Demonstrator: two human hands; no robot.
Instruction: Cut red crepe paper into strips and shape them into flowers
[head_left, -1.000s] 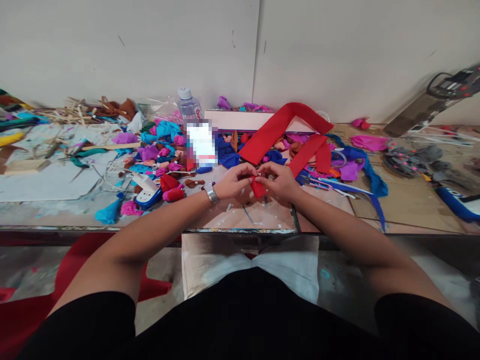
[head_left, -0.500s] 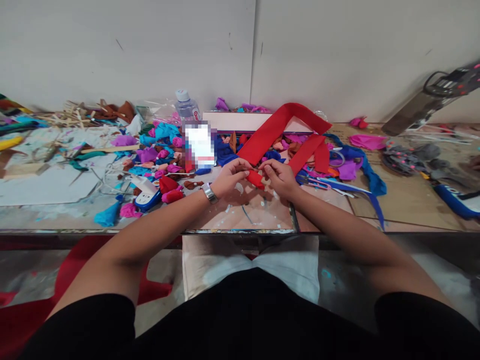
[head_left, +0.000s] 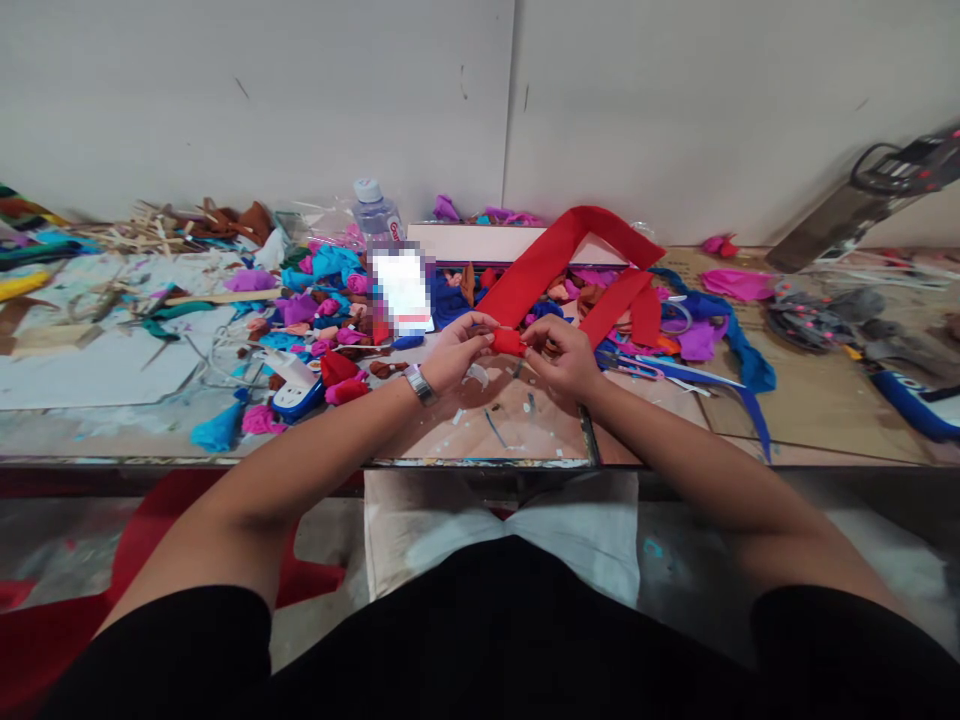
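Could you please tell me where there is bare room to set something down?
Mainly the cardboard, between the blue cloth and the blue-and-white item; also the white sheet, nearer than the wood block. Before the left hand and right hand, small scraps litter the tabletop. Beyond them, the cloth pile and red strip crowd it.

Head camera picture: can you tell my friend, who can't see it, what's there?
A person's left hand and right hand hold a small red piece over a cluttered worktable. Behind it lie a wide red strip and colourful scraps, with a clear bottle standing nearby.
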